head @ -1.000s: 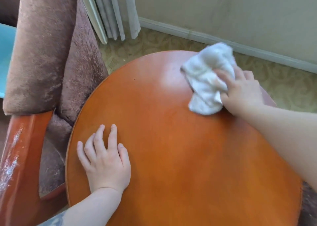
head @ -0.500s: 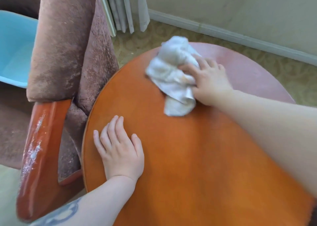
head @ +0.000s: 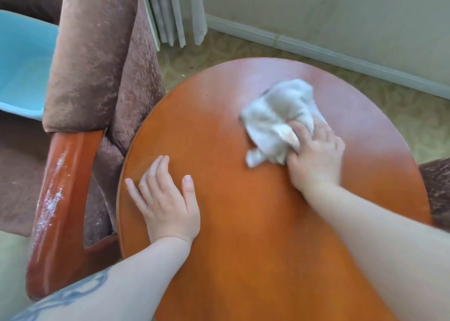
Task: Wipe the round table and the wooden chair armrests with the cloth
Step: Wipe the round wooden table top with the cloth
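Note:
The round orange-brown wooden table fills the middle of the head view. A crumpled white cloth lies on its far right part, and my right hand grips the cloth's near edge and presses it on the tabletop, blurred by motion. My left hand rests flat on the table's left side, fingers spread, holding nothing. Left of the table stands a chair with a glossy wooden armrest streaked with white dust.
The chair's brown velvet upholstery touches the table's left edge. A light blue tub sits on the chair seat. Another brown upholstered piece shows at the right edge. A radiator and white baseboard line the wall behind.
My right hand has swept the cloth from the table's far left back toward the right. My left hand stays flat in the same spot on the table.

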